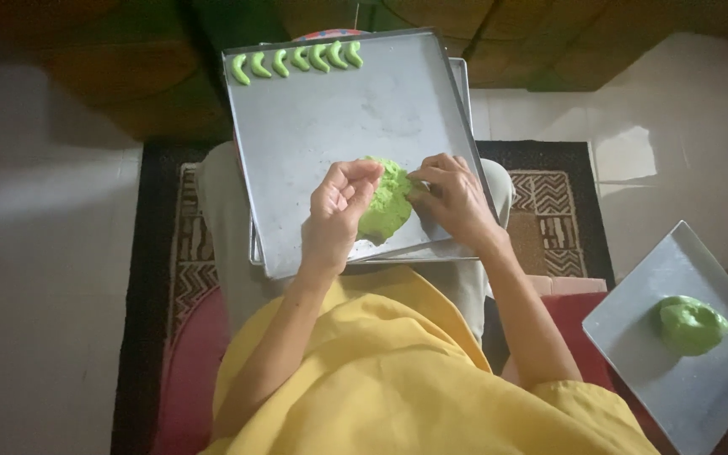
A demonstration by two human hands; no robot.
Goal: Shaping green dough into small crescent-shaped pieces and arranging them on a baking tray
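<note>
A lump of green dough [386, 202] rests on a metal baking tray [313, 143] that lies across my lap. My left hand [337, 215] pinches the dough's left upper edge with thumb and fingers. From the right side, my right hand [452, 198] presses its fingertips into the same lump. Along the tray's far edge sits a row of several small green crescent-shaped dough pieces [297, 61].
A second metal tray [634, 354] at the lower right holds another green dough ball [691, 324]. I sit in a yellow top on a patterned dark rug [562, 211] over pale floor tiles. Dark wooden furniture stands behind the tray.
</note>
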